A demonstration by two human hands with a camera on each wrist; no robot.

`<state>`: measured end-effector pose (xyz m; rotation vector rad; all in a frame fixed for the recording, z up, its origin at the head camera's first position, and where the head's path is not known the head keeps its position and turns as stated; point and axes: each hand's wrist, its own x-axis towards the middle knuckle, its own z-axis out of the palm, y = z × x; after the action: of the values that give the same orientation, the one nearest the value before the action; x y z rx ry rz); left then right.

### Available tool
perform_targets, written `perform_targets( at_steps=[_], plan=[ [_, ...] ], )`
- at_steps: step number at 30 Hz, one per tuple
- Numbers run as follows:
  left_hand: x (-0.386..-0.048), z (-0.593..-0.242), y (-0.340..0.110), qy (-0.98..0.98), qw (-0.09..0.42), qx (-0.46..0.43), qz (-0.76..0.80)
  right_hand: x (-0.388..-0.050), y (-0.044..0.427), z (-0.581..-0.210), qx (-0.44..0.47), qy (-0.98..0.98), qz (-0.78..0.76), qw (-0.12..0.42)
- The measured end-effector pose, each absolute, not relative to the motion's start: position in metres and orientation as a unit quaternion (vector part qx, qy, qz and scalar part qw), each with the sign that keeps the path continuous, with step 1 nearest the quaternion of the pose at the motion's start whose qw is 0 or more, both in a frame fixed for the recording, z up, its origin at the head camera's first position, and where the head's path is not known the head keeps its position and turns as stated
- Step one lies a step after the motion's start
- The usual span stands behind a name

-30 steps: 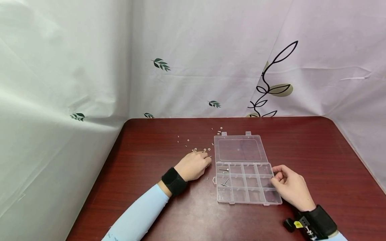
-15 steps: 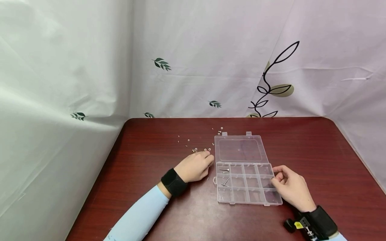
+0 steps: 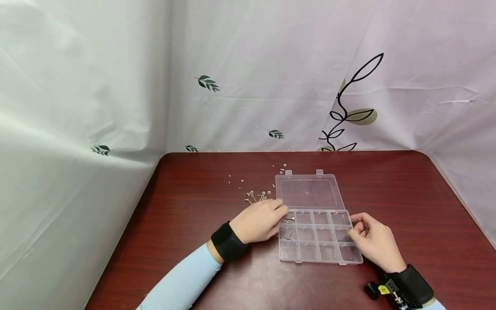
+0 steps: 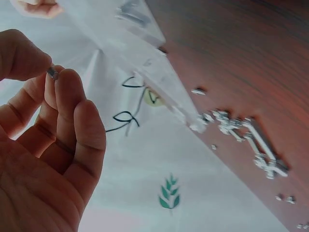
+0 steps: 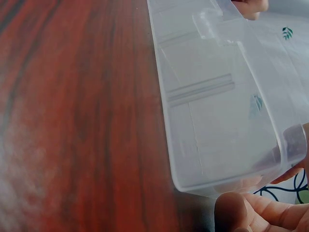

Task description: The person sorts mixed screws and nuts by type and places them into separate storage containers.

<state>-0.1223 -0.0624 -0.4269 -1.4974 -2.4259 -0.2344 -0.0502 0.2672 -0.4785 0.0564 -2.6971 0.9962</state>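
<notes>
A clear plastic compartment box (image 3: 327, 254) lies on the table with its lid (image 3: 308, 192) folded back flat. Screws (image 3: 289, 235) lie in two of its left-hand compartments. Over the back left compartment is my left hand (image 3: 260, 220); in the left wrist view its thumb and fingertips pinch a small metal screw (image 4: 52, 73), mostly hidden by the fingers. My right hand (image 3: 375, 241) holds the box's right side with thumb and index finger, the other fingers curled. The right wrist view shows the thumb (image 5: 231, 211) at the box's corner.
Loose screws (image 3: 251, 199) and nuts (image 3: 269, 192) are scattered left of the lid, with several tiny pieces farther back. The dark red table (image 3: 186, 185) ends at a white printed curtain (image 3: 240, 107).
My left hand has moved right and slightly nearer, from the scattered screws to the box's left edge, uncovering several screws on the table. My right hand and the box stay put.
</notes>
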Motion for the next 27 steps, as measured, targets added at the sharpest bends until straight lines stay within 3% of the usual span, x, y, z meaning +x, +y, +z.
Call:
perform_targets(
  at_steps=[18, 27],
  plan=[
    [-0.112, -0.414, -0.046, -0.819, 0.158, -0.544, -0.096, -0.05, 0.268, -0.478, 0.019, -0.931, 0.34, 0.129],
    [-0.111, -0.416, -0.055, -0.862, 0.087, -0.496, -0.067, -0.051, 0.268, -0.48, 0.02, -0.931, 0.34, 0.131]
  ],
)
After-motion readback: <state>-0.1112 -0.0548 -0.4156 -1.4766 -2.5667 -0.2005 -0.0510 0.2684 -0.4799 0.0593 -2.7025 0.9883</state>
